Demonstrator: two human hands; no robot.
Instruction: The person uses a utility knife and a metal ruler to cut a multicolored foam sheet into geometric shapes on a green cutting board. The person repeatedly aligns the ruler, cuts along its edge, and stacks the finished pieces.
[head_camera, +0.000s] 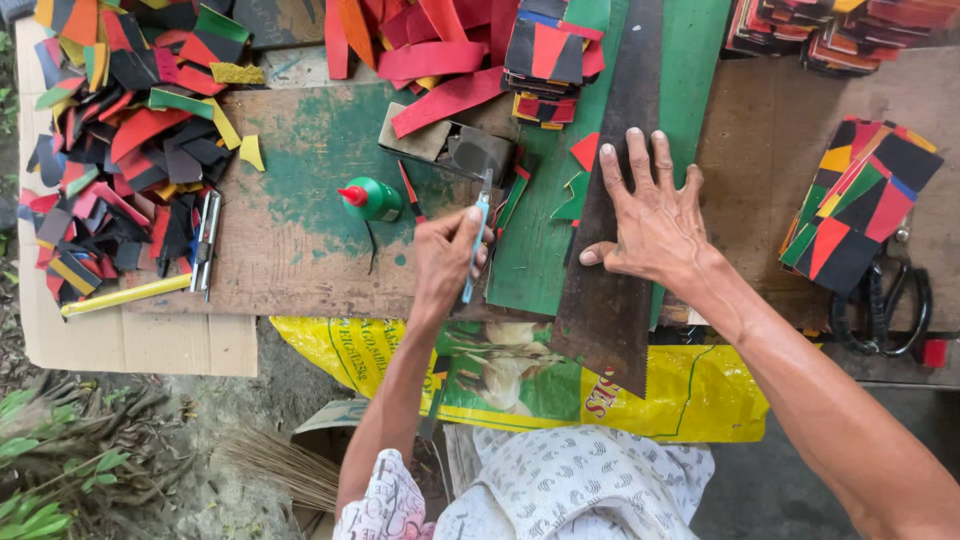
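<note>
My left hand (447, 256) grips a light blue utility knife (477, 240), blade end up, at the left edge of a green sheet (535, 250) lying on the worn wooden board (290, 240). My right hand (650, 215) lies flat with fingers spread on a long dark saw blade (610, 300) that rests over the green sheet like a straightedge. Small red and green offcuts (578, 170) lie just left of the right hand.
A green glue bottle with a red cap (370, 198) stands left of the knife. Heaps of coloured scraps (120, 130), a metal tool (205, 242), red strips (440, 60), stacked patchwork pieces (860, 205), black scissors (890, 300) and a yellow sack (560, 380) surround the board.
</note>
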